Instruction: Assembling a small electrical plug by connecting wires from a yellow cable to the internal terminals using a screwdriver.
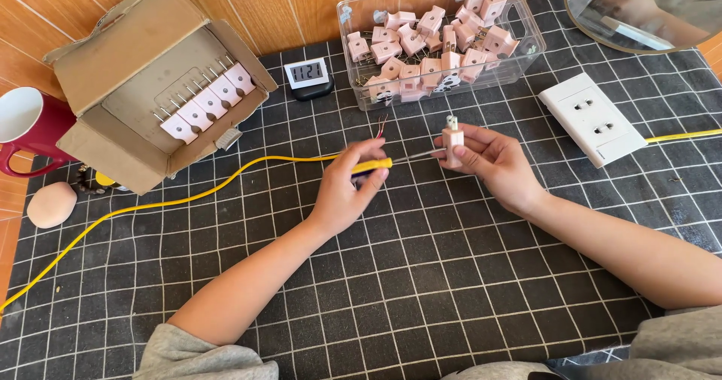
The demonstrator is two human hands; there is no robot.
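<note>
- Dark grid-patterned mat (421,275) covers the table, wooden wall behind it.
- Left hand (347,188) is curled tight around a yellow-handled screwdriver (374,165), its thin metal shaft pointing right into the plug.
- Right hand (489,160) pinches a small pink plastic plug (452,135) between its fingertips, prongs up, just above the mat's middle.
- Clear plastic tub (526,45) full of similar pink plugs sits behind the hands.
- Open cardboard box (128,56), white wall socket (594,117) and yellow cable (188,193) lie around too.
</note>
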